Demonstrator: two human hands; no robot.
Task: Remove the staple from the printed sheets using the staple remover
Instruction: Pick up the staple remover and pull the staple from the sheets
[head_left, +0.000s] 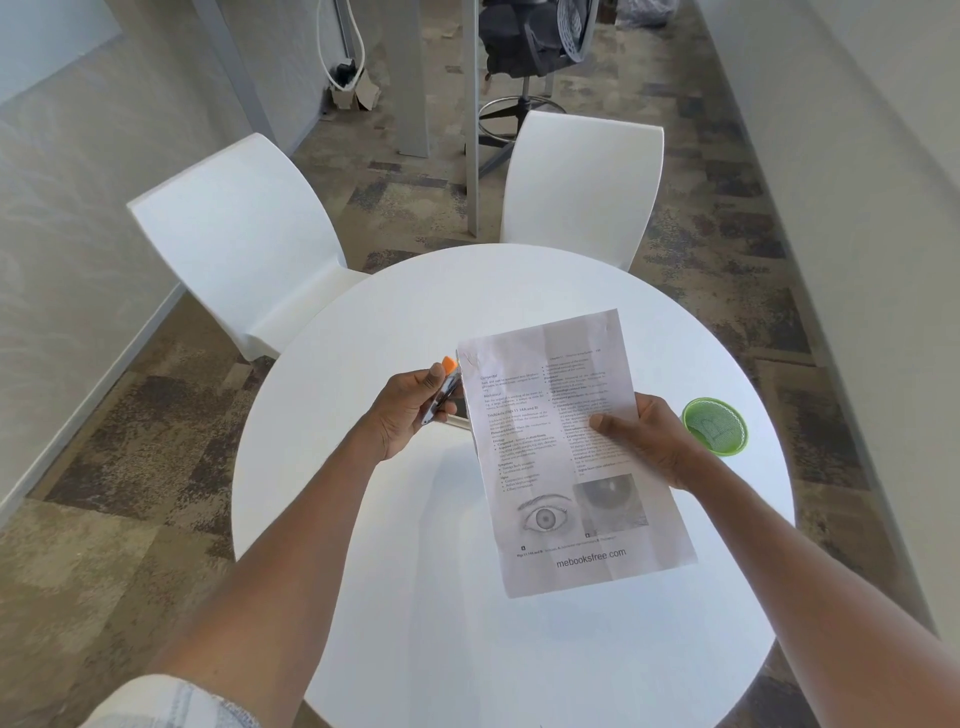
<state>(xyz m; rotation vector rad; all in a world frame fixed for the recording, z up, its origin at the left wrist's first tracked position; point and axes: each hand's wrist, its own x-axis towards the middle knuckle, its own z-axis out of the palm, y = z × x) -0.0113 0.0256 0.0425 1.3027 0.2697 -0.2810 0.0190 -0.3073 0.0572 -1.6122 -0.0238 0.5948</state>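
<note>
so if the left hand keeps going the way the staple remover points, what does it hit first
Most likely the top left corner of the white printed sheets, just beyond the orange-tipped metal staple remover in the left hand. Depth is unclear, so it may pass behind.

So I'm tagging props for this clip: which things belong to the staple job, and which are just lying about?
In the job:
- printed sheets, in right hand
- staple remover, in left hand

Lying about:
- green cup
- white table
- two white chairs

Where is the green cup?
The green cup stands on the white table near its right edge, just beyond the right hand holding the paper.
</note>
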